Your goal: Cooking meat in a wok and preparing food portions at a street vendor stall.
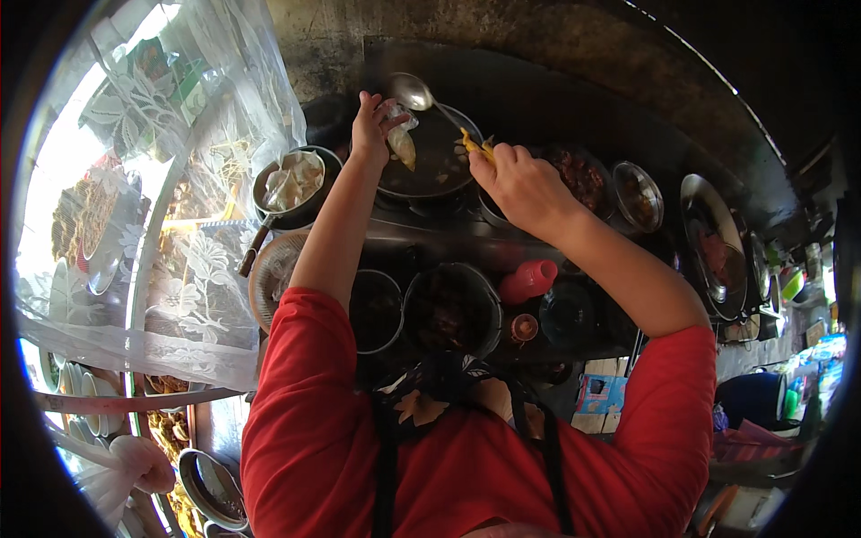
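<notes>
My left hand (pixel 371 131) is raised over the left side of a wide dark pan (pixel 410 185), holding a small clear plastic bag (pixel 402 144) that hangs down with pale yellowish contents. My right hand (pixel 521 185) grips the handle end of a large metal spoon (pixel 412 92), with something yellow (pixel 479 146) at the fingers; whether this is cloth or part of the handle I cannot tell. The spoon's bowl is above the pan's back edge, close to the bag. Small pale pieces lie in the pan.
Left of the pan stands a saucepan (pixel 331 168) with pale food. Bowls of dark food (pixel 639 195) are at the right. Nearer me are a large pot (pixel 452 309), a red plastic bottle (pixel 528 281) and a woven basket (pixel 262 282). A lace curtain (pixel 195 289) hangs at the left.
</notes>
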`<state>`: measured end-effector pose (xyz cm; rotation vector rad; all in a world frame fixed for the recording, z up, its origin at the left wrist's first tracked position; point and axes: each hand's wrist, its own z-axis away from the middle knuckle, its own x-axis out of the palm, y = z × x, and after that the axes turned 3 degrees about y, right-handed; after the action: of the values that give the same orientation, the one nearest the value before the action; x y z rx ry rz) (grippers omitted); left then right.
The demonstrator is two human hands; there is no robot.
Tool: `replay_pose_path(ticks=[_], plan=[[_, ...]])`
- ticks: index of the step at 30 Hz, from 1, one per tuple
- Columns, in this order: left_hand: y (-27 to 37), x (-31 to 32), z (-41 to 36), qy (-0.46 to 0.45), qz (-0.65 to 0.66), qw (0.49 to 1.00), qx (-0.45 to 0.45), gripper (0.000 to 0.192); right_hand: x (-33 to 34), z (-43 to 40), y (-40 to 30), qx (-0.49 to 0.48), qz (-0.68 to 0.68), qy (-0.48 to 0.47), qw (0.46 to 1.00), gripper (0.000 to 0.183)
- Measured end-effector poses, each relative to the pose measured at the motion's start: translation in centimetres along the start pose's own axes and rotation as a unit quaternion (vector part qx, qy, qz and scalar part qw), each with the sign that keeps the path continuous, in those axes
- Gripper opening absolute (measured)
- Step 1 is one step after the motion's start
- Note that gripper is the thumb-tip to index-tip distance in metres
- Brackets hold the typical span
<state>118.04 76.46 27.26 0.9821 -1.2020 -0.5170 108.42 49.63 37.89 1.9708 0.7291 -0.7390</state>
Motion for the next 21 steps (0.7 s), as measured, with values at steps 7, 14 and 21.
replay_pose_path(ticks=[7,14,21], plan=[[1.4,-1.6,1.4,0.045,-0.004,0.997,0.065,0.043,8.8,4.2,-1.5,0.102,-0.092,-0.051,0.989,0.022],[2.4,-0.8,7.4,0.069,0.042,0.997,0.004,0.039,12.8,6.9,-3.9,0.269,-0.215,0.016,0.939,0.023],[1.3,-0.2,15.9,0.080,0.130,0.987,-0.054,0.049,8.5,0.7,-11.0,0.470,-0.761,-0.063,0.442,0.025]])
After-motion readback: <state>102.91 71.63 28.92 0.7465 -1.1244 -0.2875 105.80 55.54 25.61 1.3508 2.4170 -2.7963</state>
